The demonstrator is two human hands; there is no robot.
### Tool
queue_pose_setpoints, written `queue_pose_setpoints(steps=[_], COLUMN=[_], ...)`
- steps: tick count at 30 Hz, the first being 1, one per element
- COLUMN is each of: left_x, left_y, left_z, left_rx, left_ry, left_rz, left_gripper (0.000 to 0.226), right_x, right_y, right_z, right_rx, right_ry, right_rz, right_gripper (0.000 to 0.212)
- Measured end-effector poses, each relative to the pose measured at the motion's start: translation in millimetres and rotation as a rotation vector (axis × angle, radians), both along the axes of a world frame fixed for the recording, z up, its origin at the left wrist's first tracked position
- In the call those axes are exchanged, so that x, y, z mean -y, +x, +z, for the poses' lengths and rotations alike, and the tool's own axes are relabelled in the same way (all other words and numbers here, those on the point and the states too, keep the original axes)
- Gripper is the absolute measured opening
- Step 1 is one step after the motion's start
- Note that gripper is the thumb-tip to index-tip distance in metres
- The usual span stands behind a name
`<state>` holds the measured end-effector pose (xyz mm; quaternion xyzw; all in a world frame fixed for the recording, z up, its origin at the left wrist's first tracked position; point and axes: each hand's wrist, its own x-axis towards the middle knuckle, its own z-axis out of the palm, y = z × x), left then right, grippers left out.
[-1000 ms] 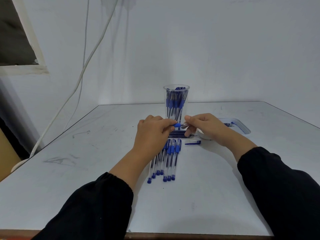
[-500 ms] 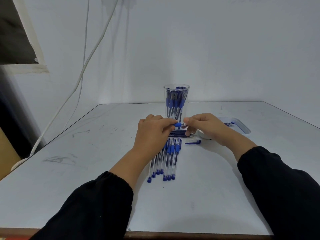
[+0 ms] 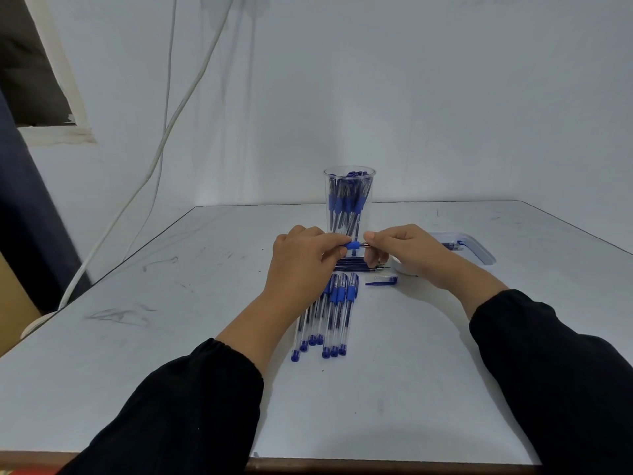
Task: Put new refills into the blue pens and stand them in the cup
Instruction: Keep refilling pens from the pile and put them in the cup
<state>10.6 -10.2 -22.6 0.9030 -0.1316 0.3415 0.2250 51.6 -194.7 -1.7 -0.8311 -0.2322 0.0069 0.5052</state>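
Note:
My left hand [image 3: 305, 258] grips a blue pen [image 3: 352, 245] by its barrel, held level in front of the cup. My right hand [image 3: 404, 250] pinches the pen's metal tip end. A clear plastic cup [image 3: 349, 200] behind the hands holds several blue pens upright. Several capped blue pens [image 3: 329, 317] lie side by side on the table below my left hand. A row of loose refills [image 3: 359, 265] lies under my hands. One blue cap [image 3: 382, 280] lies alone to the right of the pens.
A shallow clear tray [image 3: 479, 252] with a few refills sits at the right behind my right wrist. A white cable [image 3: 164, 138] hangs down the wall at the left. The table's front edge [image 3: 376, 462] runs close to me.
My hands have stayed almost still; the right fingers have closed in slightly on the pen's tip end.

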Motion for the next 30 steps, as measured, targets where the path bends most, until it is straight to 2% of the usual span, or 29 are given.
queue_pose_setpoints(steps=[5, 14, 17, 19, 21, 24, 30], left_x=[0, 0, -3, -5, -4, -2, -2], left_y=[0, 0, 1, 1, 1, 1, 0], left_z=[1, 1, 1, 1, 1, 1, 1], left_rx=[-0.003, -0.051, -0.073, -0.083, -0.097, -0.111, -0.132], left_ry=[0.02, 0.05, 0.004, -0.031, -0.04, -0.018, -0.005], left_rz=[0.009, 0.057, 0.097, 0.109, 0.109, 0.106, 0.117], left_gripper=[0.025, 0.027, 0.026, 0.025, 0.026, 0.026, 0.026], right_x=[4, 4, 13, 20, 25, 24, 22], right_y=[4, 5, 12, 16, 17, 15, 14], right_z=[-2, -2, 0, 1, 1, 0, -1], right_rx=[0.001, -0.001, 0.047, 0.147, 0.199, 0.234, 0.286], right_ry=[0.016, -0.011, -0.155, -0.38, -0.568, -0.742, -0.768], right_rz=[0.039, -0.012, -0.084, -0.116, -0.104, -0.097, -0.081], right_gripper=[0.006, 0.007, 0.008, 0.003, 0.009, 0.019, 0.012])
